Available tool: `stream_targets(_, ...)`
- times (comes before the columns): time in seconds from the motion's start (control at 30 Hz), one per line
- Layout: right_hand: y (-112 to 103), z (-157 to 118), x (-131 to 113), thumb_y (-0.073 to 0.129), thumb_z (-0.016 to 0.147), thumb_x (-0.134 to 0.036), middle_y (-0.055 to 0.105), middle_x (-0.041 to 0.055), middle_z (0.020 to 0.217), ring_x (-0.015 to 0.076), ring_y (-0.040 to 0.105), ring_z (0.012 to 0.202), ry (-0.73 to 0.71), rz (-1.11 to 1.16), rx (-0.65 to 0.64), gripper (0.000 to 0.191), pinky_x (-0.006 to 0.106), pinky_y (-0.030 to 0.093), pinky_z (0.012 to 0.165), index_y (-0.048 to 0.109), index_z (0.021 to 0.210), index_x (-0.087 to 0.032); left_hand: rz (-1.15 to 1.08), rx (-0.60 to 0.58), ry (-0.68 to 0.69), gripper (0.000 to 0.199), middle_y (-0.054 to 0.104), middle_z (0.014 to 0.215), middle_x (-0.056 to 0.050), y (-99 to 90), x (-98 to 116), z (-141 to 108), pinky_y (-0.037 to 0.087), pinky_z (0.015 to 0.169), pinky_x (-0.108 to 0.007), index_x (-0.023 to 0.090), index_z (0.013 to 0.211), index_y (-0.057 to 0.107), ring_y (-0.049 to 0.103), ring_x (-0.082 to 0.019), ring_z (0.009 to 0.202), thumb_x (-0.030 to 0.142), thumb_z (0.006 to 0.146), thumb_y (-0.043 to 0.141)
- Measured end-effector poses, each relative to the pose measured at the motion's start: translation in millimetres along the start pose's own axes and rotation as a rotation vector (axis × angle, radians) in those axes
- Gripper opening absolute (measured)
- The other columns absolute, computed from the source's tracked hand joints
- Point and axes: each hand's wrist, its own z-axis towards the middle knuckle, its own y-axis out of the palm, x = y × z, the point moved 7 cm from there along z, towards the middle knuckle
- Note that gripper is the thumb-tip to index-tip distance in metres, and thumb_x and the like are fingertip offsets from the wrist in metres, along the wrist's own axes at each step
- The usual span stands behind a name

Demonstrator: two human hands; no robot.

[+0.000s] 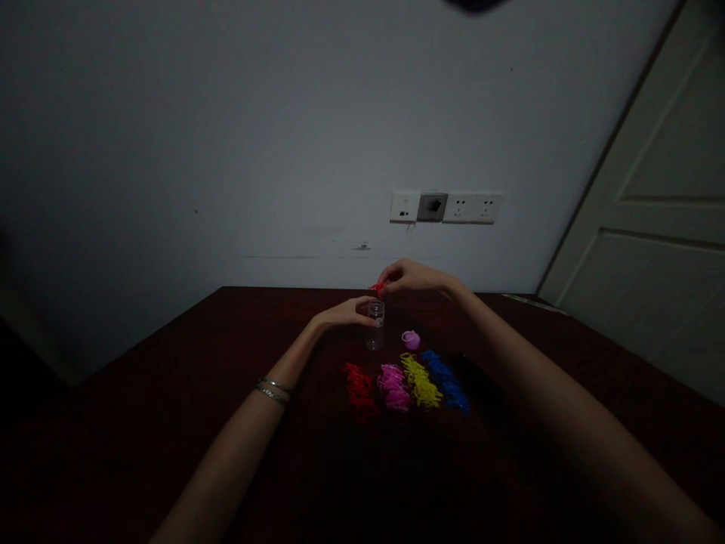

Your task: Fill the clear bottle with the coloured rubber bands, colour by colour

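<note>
A clear plastic jar [374, 336] stands upright on the dark table, its mouth uncovered. My left hand [345, 313] grips the jar near its top from the left side. Just above the mouth, my right hand [405, 276] pinches a few red rubber bands [377, 287] in its fingertips. Nearer to me lie piles of small rubber bands in a row: a red pile [361, 387], a pink pile [393, 387], a yellow pile [421, 380] and a blue pile [445, 379]. A dark pile [476, 372] at the right end is hard to make out.
A pink lid [411, 339] with a loop lies right of the jar. The reddish-brown table [170, 393] meets a pale wall [254, 151] with sockets [470, 208] behind my hands. A panelled door [662, 211] is at the right. The scene is dim.
</note>
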Motion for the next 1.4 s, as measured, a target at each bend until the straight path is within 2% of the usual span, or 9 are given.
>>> stream_targets(0.23, 12, 5, 16, 0.062, 0.064, -0.025, 0.067, 0.0043, 0.076, 0.0105, 0.055, 0.064, 0.029, 0.036, -0.049, 0.026, 0.023, 0.043, 0.062, 0.067, 0.084, -0.011, 0.011, -0.021, -0.004, 0.045, 0.061, 0.104, -0.009, 5.1, -4, 2, 0.039, 0.085, -0.03, 0.012, 0.104, 0.058, 0.055, -0.017, 0.092, 0.027, 0.063, 0.07)
stream_targets(0.57, 16, 10, 16, 0.064, 0.062, -0.026, 0.066, 0.0028, 0.069, 0.0111, 0.057, 0.062, 0.054, 0.033, -0.068, 0.024, 0.025, 0.044, 0.062, 0.067, 0.082, -0.012, 0.074, -0.023, -0.04, 0.045, 0.062, 0.1, -0.011, 5.3, -13, 4, 0.041, 0.077, -0.029, 0.01, 0.104, 0.06, 0.055, -0.017, 0.087, 0.037, 0.068, 0.065)
stream_targets(1.4, 16, 5, 20, 0.06, 0.06, -0.019, 0.062, 0.0016, 0.065, 0.0095, 0.053, 0.057, 0.067, -0.019, -0.041, 0.027, 0.022, 0.039, 0.055, 0.067, 0.085, -0.011, 0.074, -0.039, -0.061, 0.046, 0.059, 0.103, -0.01, 5.4, -17, 5, 0.04, 0.081, -0.03, 0.012, 0.106, 0.058, 0.053, -0.017, 0.091, 0.036, 0.068, 0.065)
